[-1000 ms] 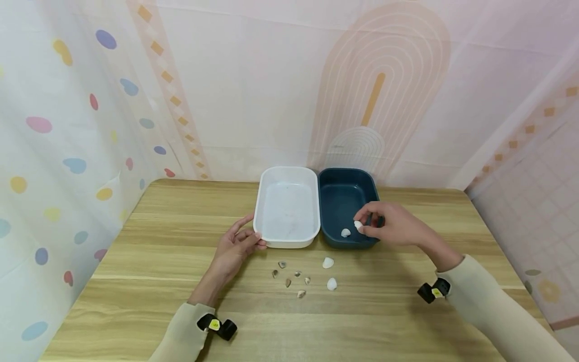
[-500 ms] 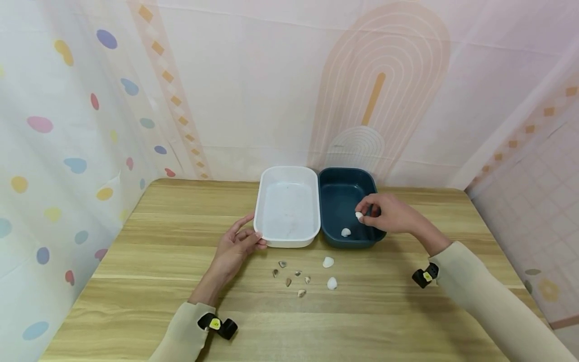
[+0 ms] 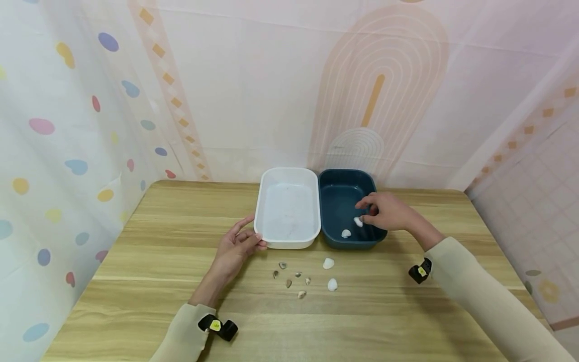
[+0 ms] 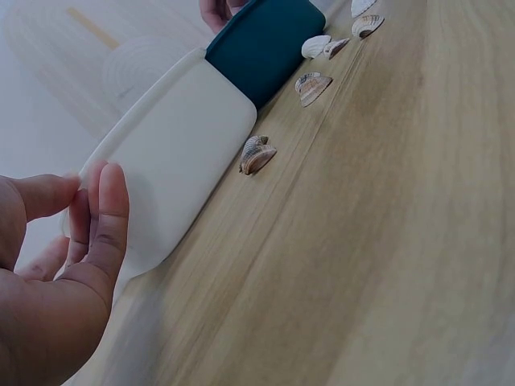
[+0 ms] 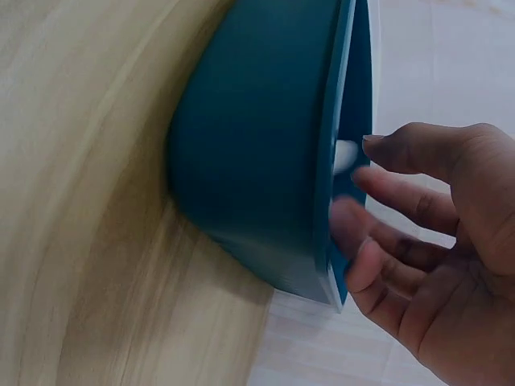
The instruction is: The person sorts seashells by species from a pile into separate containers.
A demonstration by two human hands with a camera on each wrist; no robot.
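White shell point(image 3: 358, 221): small, pale, narrow in outline; surface detail blurred. Position: within the dark teal bin point(image 3: 348, 245), just below the right hand point(image 3: 390, 211); whether it rests on the floor cannot be told. Right hand: fingers parted, gripping nothing. Left hand point(image 3: 232, 251): thumb and fingers pinch the rim of the white bin point(image 3: 289, 245) at its near left corner. Second shell point(image 3: 346, 234): white, rounded, near the teal bin's front wall. Brownish shells point(image 3: 301, 294): ribbed, scattered on the wooden table point(image 3: 384, 317)
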